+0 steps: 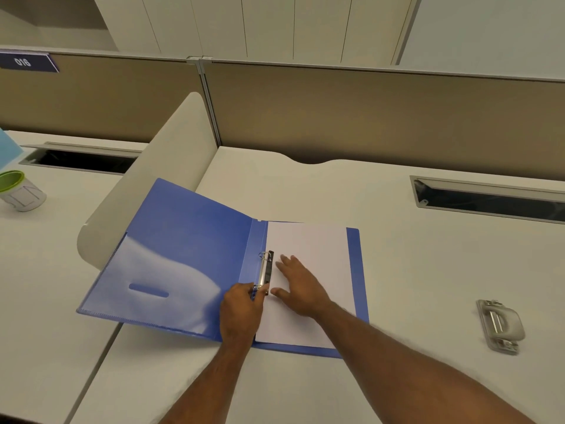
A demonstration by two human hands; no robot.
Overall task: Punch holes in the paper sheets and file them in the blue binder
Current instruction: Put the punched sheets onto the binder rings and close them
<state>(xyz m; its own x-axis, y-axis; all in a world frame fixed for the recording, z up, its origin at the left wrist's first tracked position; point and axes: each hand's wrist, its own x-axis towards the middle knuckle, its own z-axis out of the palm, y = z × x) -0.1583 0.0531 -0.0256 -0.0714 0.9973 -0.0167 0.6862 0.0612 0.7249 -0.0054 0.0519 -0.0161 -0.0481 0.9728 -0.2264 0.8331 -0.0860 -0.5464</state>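
Note:
The blue binder (pixel 189 234) lies open on the white desk, its left cover propped against a rounded divider. White paper sheets (pixel 318 249) lie on its right half beside the metal ring mechanism (pixel 265 270). My left hand (pixel 241 310) pinches the near ring of the mechanism. Flat on the sheets rests my right hand (pixel 301 286), fingers spread, just right of the rings. A grey hole punch (pixel 500 325) sits on the desk to the far right, away from both hands.
A rounded white divider (pixel 159 166) separates this desk from the left one, where a green-rimmed cup (pixel 18 191) stands. Cable slots (pixel 489 198) are set into the desk's back edge. A beige partition (pixel 367 117) rises behind.

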